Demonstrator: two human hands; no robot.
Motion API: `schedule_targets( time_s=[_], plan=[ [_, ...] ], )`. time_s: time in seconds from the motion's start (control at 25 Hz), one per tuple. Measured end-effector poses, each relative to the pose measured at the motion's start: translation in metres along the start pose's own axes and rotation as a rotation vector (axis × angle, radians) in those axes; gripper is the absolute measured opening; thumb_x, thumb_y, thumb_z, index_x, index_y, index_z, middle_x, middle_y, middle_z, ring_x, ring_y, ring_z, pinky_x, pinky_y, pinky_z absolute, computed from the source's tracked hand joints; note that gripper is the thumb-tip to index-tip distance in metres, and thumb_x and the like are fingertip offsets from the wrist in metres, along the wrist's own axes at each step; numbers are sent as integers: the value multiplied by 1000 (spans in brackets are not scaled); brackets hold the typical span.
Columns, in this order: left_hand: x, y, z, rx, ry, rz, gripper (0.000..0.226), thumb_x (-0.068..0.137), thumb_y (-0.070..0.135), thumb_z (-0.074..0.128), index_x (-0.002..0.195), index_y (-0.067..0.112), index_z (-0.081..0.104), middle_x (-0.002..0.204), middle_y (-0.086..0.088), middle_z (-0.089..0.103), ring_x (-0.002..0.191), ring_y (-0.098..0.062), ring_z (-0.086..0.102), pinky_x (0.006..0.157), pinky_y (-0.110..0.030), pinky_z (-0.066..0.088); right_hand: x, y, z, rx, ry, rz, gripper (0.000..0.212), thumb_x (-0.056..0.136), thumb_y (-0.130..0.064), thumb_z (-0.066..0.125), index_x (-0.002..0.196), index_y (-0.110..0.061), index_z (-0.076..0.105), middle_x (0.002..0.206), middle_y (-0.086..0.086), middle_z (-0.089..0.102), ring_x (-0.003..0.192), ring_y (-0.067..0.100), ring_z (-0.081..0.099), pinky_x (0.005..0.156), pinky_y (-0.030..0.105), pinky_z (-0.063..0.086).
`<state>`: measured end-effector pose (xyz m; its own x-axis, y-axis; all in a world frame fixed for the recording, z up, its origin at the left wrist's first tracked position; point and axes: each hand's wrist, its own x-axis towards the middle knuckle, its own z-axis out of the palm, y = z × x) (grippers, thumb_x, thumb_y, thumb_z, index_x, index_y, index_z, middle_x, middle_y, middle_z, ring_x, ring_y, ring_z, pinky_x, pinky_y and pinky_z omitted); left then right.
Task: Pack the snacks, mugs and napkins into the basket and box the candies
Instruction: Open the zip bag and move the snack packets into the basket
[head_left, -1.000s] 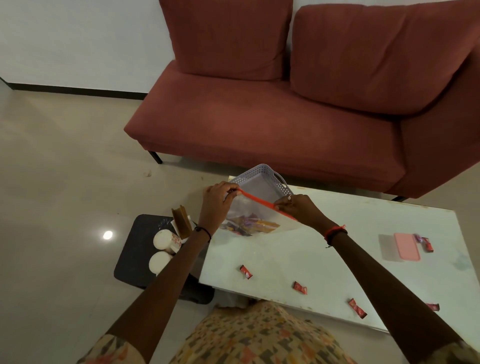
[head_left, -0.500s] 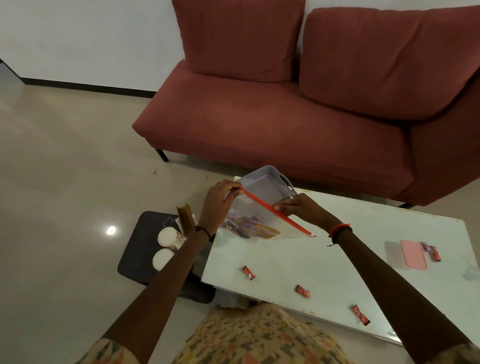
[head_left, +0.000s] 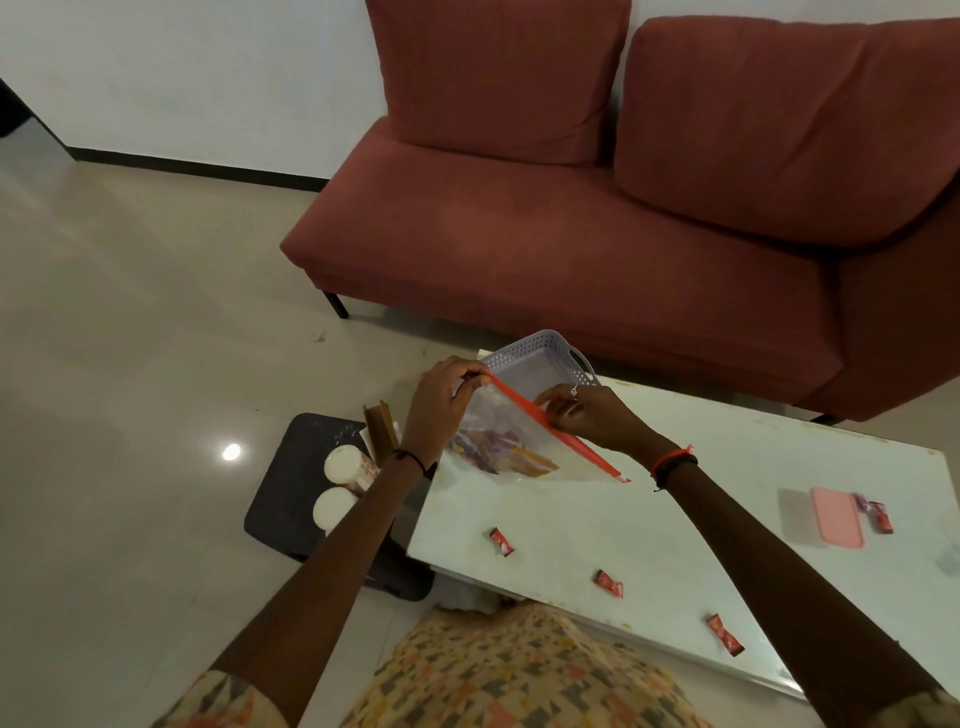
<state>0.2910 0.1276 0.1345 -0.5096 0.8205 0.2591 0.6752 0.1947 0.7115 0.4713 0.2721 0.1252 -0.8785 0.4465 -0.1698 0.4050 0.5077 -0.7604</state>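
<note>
Nearest, three red-wrapped candies (head_left: 609, 583) lie loose and well apart along the near edge of the white bench (head_left: 727, 467); off to the right a pink box (head_left: 837, 517) sits lidded, with more candy touching its far-right side; none of the candy is boxed yet.

Beyond them, both hands hold the snack bag (head_left: 506, 452) above the bench's far-left part; the left hand (head_left: 441, 400) pinches the far end of the red zip strip (head_left: 571, 441) between thumb and fingertips; the right hand (head_left: 587, 415) pinches the strip about midway, so the near-right end juts free past the wrist. The strip's long axis runs on a diagonal, from far-left down to near-right; the clear pouch hangs below it with the wrappers bunched at the bottom.

The basket (head_left: 540, 358) stands directly beyond the hands at the bench's far-left corner, mouth up and apparently empty; its near wall is hidden behind the bag. The move probably turns on this: a short carry forward, with the bag turned to suit the basket's length; the left hand is slightly nearer its rim.

Left of the bench, lower, two white mugs (head_left: 345, 467) wait on a dark stool (head_left: 291, 483); the bench edge runs close beside the left forearm; there is open room to the right.
</note>
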Motion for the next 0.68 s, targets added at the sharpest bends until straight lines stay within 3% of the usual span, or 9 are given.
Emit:
schedule_targets(
  time_s=[0.16, 0.32, 0.44, 0.56, 0.64, 0.68],
  plan=[
    [1, 5, 1, -5, 27, -7, 16, 89, 15, 54, 97, 6, 64, 96, -13, 68, 86, -9, 54, 78, -2, 40, 3, -2, 8, -88, 20, 12, 17, 88, -17, 59, 102, -12, 68, 100, 2, 68, 86, 10, 56, 74, 14, 41],
    [2, 4, 2, -92, 96, -140, 19, 89, 19, 55, 103, 8, 60, 103, -10, 62, 86, -12, 56, 80, -22, 50, 6, -10, 18, 30, 209, 6, 8, 87, -13, 61, 89, -9, 68, 82, 6, 68, 65, 14, 59, 63, 19, 47],
    [-2, 7, 10, -178, 183, -397, 33, 85, 32, 61, 100, 3, 54, 95, -5, 53, 75, -8, 50, 65, -10, 42, 11, -22, 27, 118, 307, 37, 7, 87, -13, 61, 83, -8, 64, 72, 4, 63, 54, 7, 58, 57, 15, 47],
    [-23, 14, 32, -265, -21, -524, 35, 78, 29, 69, 96, 6, 48, 80, 4, 49, 70, -8, 50, 61, -9, 42, 13, -31, 35, 174, 321, 56, 10, 88, -11, 60, 78, -11, 58, 64, 0, 57, 49, 3, 54, 51, 6, 42],
    [-38, 3, 45, -178, -169, -603, 33, 83, 29, 63, 101, 7, 48, 85, -3, 57, 76, -16, 59, 69, -26, 51, 12, -33, 36, 170, 353, 79, 10, 87, -11, 60, 78, -9, 58, 64, -3, 55, 55, 2, 51, 54, 3, 40],
    [-44, -6, 48, -164, -199, -634, 24, 86, 29, 59, 94, 9, 48, 82, -8, 61, 72, -20, 63, 68, -33, 54, 11, -31, 34, 163, 383, 107, 9, 88, -11, 59, 80, -6, 60, 66, -1, 56, 59, 2, 51, 55, 2, 39]
  ],
)
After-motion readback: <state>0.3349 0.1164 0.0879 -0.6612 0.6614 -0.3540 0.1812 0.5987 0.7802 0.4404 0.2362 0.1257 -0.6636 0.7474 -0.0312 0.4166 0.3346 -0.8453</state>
